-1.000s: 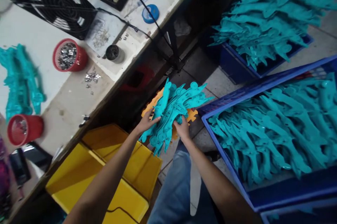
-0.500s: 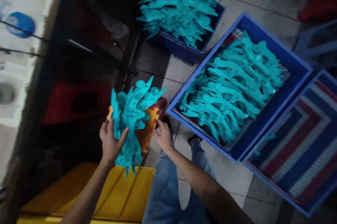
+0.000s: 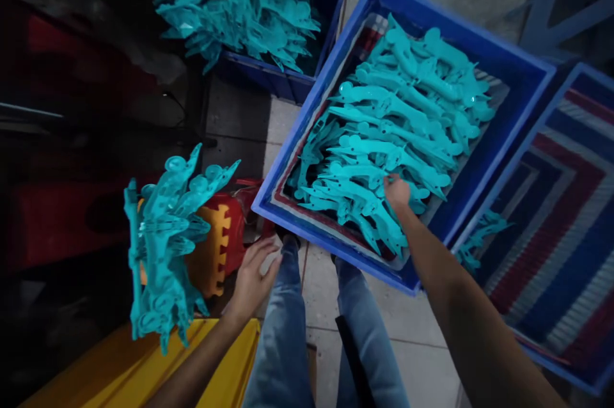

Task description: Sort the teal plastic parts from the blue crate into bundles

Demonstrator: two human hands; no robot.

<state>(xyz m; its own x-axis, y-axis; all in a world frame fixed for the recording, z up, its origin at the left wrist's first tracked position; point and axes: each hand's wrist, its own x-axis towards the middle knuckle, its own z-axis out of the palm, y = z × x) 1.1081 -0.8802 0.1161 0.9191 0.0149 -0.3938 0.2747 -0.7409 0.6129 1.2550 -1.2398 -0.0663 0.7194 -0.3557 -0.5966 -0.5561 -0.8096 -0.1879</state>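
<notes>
My right hand (image 3: 397, 192) reaches into a blue crate (image 3: 288, 162). Its fingers are closed at the edge of a turquoise plastic part (image 3: 364, 171), one of several long, curved, pointed pieces packed in rows there. Empty and with its fingers apart, my left hand (image 3: 255, 275) hovers left of my knees. Beside it, a bunch of similar turquoise parts (image 3: 167, 254) rests on an orange foam mat (image 3: 211, 251) with jigsaw edges. Under that mat a red seat-like object (image 3: 235, 229) shows in part.
Another blue crate (image 3: 268, 78) stands at the back, heaped with turquoise parts. A third crate (image 3: 547, 120), lined with striped cloth, is at the right with a few parts at its left edge. Near my left forearm is a yellow bin (image 3: 230, 357). Tiled floor (image 3: 321, 306) lies between my feet.
My right hand has left the orange mat and moved right into the blue crate. My left hand has let go of the bunch of parts and shifted right. The view has turned rightward.
</notes>
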